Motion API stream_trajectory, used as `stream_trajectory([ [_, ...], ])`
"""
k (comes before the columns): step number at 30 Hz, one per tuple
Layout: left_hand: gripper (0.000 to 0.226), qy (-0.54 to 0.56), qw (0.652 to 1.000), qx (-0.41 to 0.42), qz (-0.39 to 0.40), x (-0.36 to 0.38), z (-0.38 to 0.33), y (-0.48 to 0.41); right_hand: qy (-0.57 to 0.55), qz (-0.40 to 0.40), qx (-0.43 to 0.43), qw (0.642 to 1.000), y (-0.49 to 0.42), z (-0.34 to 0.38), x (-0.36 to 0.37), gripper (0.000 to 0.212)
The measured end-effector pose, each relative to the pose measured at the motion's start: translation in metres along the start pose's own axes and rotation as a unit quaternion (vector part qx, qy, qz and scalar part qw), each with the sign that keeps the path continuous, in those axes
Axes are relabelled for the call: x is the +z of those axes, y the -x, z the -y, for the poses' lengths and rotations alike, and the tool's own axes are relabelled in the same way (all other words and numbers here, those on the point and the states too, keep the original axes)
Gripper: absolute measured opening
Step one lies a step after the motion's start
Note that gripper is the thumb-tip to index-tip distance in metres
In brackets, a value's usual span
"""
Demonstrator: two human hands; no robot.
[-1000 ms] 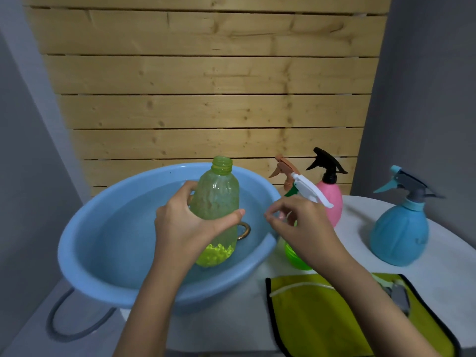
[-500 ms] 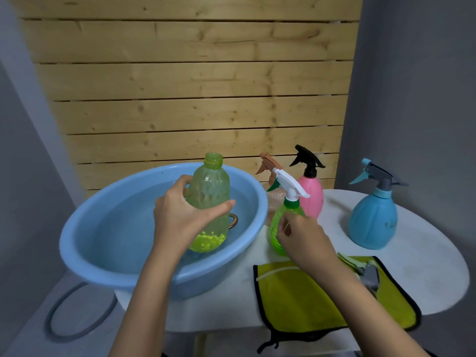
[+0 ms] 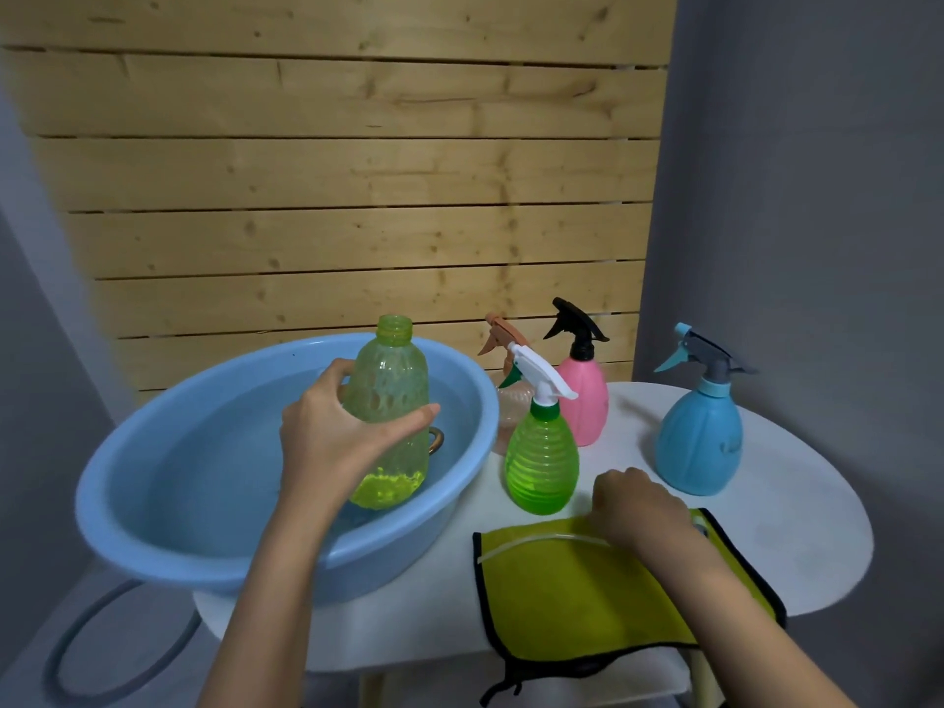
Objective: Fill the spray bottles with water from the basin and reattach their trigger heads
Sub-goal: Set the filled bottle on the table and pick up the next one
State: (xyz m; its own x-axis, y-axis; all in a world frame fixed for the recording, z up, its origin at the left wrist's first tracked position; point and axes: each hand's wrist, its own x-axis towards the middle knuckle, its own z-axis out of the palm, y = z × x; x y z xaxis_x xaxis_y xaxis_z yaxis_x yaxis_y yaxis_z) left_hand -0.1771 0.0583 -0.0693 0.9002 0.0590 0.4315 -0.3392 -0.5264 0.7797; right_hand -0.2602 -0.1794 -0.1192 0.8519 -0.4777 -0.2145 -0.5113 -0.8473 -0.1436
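My left hand (image 3: 332,442) grips an open yellow-green bottle (image 3: 393,380) upright over the water in the blue basin (image 3: 475,396); its neck has no head on it. My right hand (image 3: 638,508) lies knuckles-up on the yellow cloth (image 3: 562,595), fingers curled over a loose trigger head that is mostly hidden. The head's pale tube (image 3: 536,546) runs left from under that hand. A green bottle with a white trigger head (image 3: 541,467) stands between basin and cloth, untouched.
On the white round table (image 3: 797,528) stand a pink bottle with a black head (image 3: 585,396), a clear peach bottle (image 3: 511,406) and a blue bottle (image 3: 700,442). A wooden slat wall is behind. A grey hose (image 3: 76,656) loops on the floor at left.
My right hand let go of the green bottle, which now stands on the table, and moved right and down onto the trigger head on the cloth. My left hand kept holding its bottle.
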Motion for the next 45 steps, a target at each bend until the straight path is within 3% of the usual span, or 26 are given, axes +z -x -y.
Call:
stream_trajectory([
  [4,0.073,-0.001,1.000,-0.001,0.000,0.000,0.002,0.000,0.026,0.024,0.044,0.998,0.002,-0.012,-0.002,0.036],
  [7,0.073,-0.003,1.000,-0.006,-0.001,0.000,0.002,0.000,0.028,0.043,0.050,0.997,0.004,-0.016,-0.002,0.026],
  [15,0.077,-0.001,1.000,-0.007,-0.004,0.000,0.004,0.000,-0.022,0.068,0.051,0.996,0.006,-0.014,-0.001,0.037],
  [29,0.077,-0.002,1.000,-0.006,-0.001,0.001,0.004,0.000,0.025,-0.078,0.065,0.994,0.007,-0.015,-0.003,0.035],
  [39,0.076,0.005,1.000,-0.008,-0.004,0.002,0.004,0.001,0.024,-0.093,0.056,0.994,0.002,-0.014,0.001,0.036],
  [45,0.076,0.005,1.000,-0.009,-0.001,0.001,0.004,0.001,-0.057,-0.193,0.061,0.978,-0.003,-0.014,0.003,0.027],
])
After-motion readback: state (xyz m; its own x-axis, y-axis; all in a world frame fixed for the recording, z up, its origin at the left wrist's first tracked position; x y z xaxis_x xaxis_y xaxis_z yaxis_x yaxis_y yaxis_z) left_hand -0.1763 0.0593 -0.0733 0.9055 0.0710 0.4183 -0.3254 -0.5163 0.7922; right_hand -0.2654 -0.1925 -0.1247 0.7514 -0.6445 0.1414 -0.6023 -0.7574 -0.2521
